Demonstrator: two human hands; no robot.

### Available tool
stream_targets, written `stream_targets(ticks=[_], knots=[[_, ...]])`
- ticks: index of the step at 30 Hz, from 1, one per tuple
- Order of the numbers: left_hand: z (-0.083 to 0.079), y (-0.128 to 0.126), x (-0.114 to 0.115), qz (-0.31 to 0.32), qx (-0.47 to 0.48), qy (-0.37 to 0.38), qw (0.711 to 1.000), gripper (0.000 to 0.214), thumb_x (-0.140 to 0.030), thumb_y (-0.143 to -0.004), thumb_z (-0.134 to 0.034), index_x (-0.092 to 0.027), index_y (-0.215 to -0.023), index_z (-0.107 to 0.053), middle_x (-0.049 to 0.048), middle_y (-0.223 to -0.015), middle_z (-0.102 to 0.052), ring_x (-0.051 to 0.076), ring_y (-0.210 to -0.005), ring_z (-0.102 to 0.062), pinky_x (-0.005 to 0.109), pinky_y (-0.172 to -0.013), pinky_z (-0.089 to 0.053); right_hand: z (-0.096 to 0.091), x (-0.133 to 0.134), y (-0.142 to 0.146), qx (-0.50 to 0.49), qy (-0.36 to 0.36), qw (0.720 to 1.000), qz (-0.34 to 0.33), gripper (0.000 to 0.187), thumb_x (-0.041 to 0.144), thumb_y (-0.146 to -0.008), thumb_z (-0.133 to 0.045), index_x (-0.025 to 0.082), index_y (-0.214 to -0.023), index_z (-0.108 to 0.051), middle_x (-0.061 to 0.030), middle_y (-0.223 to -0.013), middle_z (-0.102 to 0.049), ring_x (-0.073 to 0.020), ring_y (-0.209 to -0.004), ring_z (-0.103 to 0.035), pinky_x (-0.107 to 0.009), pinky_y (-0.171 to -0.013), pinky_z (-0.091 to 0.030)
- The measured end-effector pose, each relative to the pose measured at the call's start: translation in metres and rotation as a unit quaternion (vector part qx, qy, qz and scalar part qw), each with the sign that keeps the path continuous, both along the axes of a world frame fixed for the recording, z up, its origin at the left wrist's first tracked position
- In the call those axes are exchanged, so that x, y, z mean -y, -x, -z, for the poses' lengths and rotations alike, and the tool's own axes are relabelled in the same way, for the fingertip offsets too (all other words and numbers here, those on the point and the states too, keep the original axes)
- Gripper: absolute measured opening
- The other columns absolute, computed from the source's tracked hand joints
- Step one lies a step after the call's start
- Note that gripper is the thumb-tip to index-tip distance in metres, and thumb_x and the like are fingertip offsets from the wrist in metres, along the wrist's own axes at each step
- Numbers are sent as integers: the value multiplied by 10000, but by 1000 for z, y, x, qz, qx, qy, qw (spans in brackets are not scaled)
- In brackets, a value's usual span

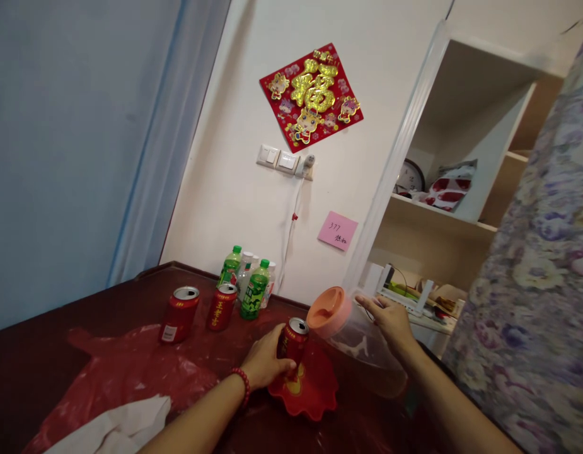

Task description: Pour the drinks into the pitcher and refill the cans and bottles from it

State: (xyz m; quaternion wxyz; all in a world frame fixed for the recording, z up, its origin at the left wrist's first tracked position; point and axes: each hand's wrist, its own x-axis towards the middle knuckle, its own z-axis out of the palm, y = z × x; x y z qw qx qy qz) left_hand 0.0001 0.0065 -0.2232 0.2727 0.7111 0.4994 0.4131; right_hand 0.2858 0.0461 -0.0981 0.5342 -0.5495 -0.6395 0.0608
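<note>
While the left hand (265, 359) clasps a can (295, 339) at the red dish (317, 394), the right hand (390, 318) holds a tilted jug (364, 345) right of the dish. The jug, probably slick, wants a firm grip; the thin can, a gentle one.

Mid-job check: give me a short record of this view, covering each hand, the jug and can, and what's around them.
Left hand: around a red can
Right hand: holding a clear jug, tilted toward the can
Jug lid: orange, close by the can's rim; contact unclear
Liquid flow: cannot tell
Below the can: red wavy-edged dish; whether they touch is unclear
Other cans: two red
Behind: bottles, two green-capped
Near left: red plastic bag, white cloth or paper
</note>
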Motion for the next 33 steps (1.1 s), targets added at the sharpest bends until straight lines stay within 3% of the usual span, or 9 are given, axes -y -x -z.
stream_targets(ticks=[5, 15, 20, 29, 33], knots=[[4, 0, -3, 5, 4, -8, 1000, 741, -218, -663, -759, -251, -1356, -500, 74, -1346, -639, 307, -1234, -582, 372, -1041, -431, 5, -3, -2, -8, 2, 1000, 2, 602, 739, -640, -676, 238, -506, -372, 65, -492, -307, -113, -511, -327, -256, -480, -245], [6, 0, -5, 5, -5, -18, 1000, 733, -214, -663, -759, -258, -1347, -498, 68, -1314, -656, 295, -1189, -608, 360, -1022, -443, 26, -5, -7, -54, 28, 998, -15, 545, 719, -649, -690, 208, -553, -526, 40, -495, -447, -128, -500, -401, -255, -470, -303], [5, 0, -4, 9, 3, -26, 1000, 749, -198, -661, -756, -249, -1360, -491, 70, -1323, -648, 288, -1191, -605, 355, -1035, -438, 37, -5, -12, -93, 43, 995, -19, 545, 713, -647, -698, 215, -542, -504, 43, -470, -445, -128, -468, -406, -263, -457, -308], [1, -1, -3, 9, 2, -17, 1000, 792, -179, -664, -743, -234, -1402, -463, 83, -1394, -602, 301, -1265, -559, 359, -1069, -417, 35, 3, -17, -177, 37, 983, 22, 520, 682, -584, -746, 218, -505, -524, 29, -450, -488, -143, -456, -436, -280, -450, -325], [3, -1, -5, 16, 7, -13, 1000, 791, -168, -677, -727, -230, -1415, -447, 85, -1407, -589, 292, -1280, -546, 353, -1077, -406, 39, 1, -14, -245, 21, 968, 44, 499, 682, -590, -744, 206, -584, -593, 25, -484, -536, -143, -455, -453, -282, -438, -346]])
